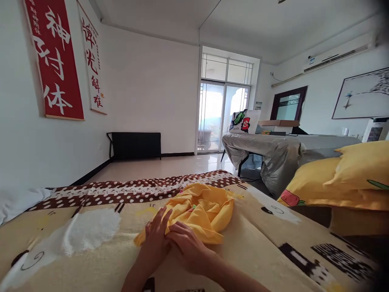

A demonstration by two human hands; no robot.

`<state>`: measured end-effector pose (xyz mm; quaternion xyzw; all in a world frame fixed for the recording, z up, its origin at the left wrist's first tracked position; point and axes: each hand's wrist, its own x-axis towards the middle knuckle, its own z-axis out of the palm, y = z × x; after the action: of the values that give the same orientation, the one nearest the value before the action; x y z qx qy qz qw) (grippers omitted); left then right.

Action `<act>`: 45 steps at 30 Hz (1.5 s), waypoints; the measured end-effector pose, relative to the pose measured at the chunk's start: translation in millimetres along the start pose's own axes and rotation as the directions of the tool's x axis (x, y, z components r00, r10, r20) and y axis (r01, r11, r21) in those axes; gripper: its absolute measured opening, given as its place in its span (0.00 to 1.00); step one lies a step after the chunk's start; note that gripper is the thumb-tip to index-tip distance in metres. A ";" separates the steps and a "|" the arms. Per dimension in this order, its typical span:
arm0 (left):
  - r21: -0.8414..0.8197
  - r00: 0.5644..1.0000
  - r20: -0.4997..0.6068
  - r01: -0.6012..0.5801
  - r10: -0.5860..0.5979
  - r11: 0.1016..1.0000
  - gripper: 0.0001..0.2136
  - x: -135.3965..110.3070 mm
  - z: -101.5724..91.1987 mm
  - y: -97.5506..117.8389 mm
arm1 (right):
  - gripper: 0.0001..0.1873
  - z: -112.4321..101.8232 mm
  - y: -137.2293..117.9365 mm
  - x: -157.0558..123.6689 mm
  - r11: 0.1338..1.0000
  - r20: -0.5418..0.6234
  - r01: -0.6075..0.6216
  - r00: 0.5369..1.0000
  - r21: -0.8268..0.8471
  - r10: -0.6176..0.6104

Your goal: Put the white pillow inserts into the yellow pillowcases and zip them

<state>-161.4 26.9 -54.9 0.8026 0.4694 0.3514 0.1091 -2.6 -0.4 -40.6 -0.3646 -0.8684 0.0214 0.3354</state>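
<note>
A crumpled yellow cloth (pixel 203 211) lies on a bed covered with a beige patterned blanket (pixel 91 247). My left hand (pixel 155 237) rests on the cloth's near left edge with its fingers stretched out flat. My right hand (pixel 187 243) sits right beside it, fingers curled and pinching the cloth's near edge. The two hands touch each other. Both forearms enter from the bottom of the view.
A brown polka-dot fabric (pixel 136 188) runs along the bed's far edge. Yellow pillows (pixel 343 178) are stacked at the right. Beyond stands a table under a silver cover (pixel 273 150), a black rack (pixel 135 145) by the wall, and a glass balcony door (pixel 221 115).
</note>
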 end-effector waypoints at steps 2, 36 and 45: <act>0.007 0.994 0.104 -0.044 0.043 0.999 0.21 -1.4 -7.2 5.6 | 0.22 -3.4 -28.0 -19.2 0.998 0.010 0.033 0.999 -0.044 -0.033; -0.025 0.996 0.084 -0.040 0.042 0.999 0.19 -19.4 -78.0 9.0 | 0.15 -38.1 72.8 -43.1 0.852 -0.024 -0.450 0.881 0.268 0.473; -0.017 0.860 0.486 0.186 -0.155 0.982 0.32 -51.0 -101.7 19.8 | 0.14 18.4 94.4 -53.8 0.656 0.385 -0.599 0.799 0.458 0.461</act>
<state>-231.7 -41.8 5.8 0.8162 0.4850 0.1438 0.2790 72.2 37.8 -112.0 -0.4835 -0.7098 0.4149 0.3003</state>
